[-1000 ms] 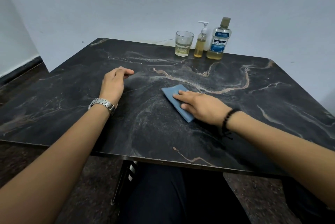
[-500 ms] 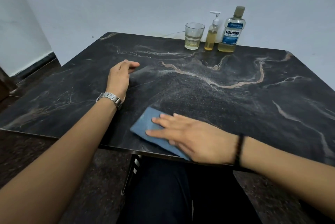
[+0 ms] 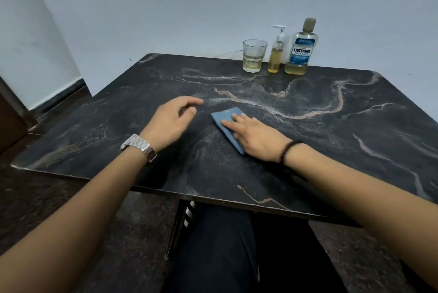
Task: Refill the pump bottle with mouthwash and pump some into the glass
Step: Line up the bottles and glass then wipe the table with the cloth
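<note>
Dark marbled surface carries all items; right hand lies flat on a blue cloth near the centre, its grip spread, fingers straight and pressing the cloth down; left hand rests just beside, its grip loosely curled and holding nothing, a metal watch at the wrist; at the far edge stand upright, in a row, the mouthwash bottle, capped; the pump bottle, part full of yellow liquid; the glass, leftmost, a little liquid in its base.
</note>
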